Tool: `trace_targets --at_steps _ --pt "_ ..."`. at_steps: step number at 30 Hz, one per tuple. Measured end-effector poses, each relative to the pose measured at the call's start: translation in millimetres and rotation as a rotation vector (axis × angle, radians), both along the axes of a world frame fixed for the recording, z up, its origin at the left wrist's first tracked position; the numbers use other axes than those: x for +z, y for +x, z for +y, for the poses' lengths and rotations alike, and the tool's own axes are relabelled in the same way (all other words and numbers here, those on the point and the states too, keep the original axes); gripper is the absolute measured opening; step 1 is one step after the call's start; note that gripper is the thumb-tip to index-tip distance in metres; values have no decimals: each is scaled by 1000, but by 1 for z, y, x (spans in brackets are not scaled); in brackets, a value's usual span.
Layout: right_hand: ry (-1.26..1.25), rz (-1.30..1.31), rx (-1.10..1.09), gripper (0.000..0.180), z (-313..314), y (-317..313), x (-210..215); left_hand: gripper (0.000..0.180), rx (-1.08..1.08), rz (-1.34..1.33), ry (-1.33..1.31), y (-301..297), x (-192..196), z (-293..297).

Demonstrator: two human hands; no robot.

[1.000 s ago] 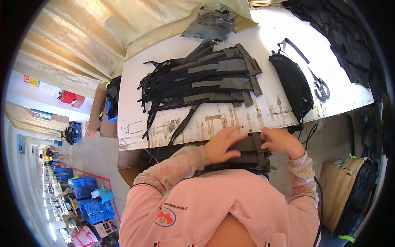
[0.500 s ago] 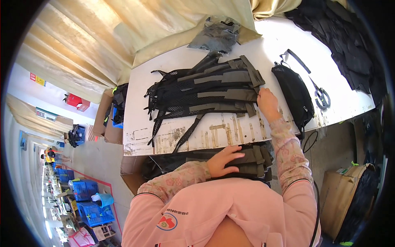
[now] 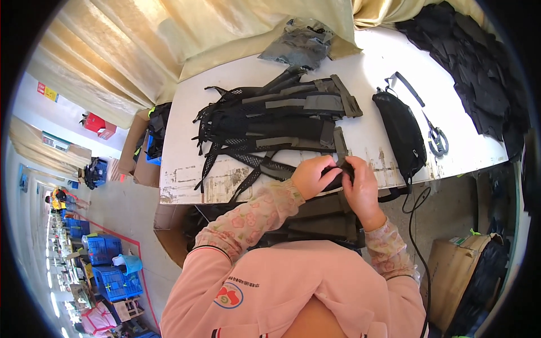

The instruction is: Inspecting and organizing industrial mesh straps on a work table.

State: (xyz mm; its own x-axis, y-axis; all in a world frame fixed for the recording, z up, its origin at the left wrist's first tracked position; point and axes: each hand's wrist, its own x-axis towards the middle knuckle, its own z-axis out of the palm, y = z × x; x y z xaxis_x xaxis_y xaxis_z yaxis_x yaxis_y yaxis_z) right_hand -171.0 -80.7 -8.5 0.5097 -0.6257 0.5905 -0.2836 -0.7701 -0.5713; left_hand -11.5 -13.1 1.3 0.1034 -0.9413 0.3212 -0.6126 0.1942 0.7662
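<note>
Our right hand [image 3: 363,188] has come back from the far strap stack [image 3: 276,121]; both hands now meet at the near counter [image 3: 186,174] edge. Left hand [image 3: 313,176] fingers and right fingers grip one strap [image 3: 340,169].

strap piece [image 3: 340,169] perhaps half-hidden by hands

White worktable [image 3: 186,174], paint worn at front edge; beige curtain [image 3: 141,50] behind; grey floor, blue crates [image 3: 107,265] at left.
</note>
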Motion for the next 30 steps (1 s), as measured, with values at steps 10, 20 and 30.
trace_targets --at_steps 10,20,30 --pt "39 134 315 16 -19 -1 -4 24 -53 209 337 10 -7 8" --pt "807 -60 217 9 -31 -5 -19 19 -292 -247 -85 -14 12 29" --pt "1270 -91 414 23 -24 -10 3 13 -24 291 92 12 2 34"
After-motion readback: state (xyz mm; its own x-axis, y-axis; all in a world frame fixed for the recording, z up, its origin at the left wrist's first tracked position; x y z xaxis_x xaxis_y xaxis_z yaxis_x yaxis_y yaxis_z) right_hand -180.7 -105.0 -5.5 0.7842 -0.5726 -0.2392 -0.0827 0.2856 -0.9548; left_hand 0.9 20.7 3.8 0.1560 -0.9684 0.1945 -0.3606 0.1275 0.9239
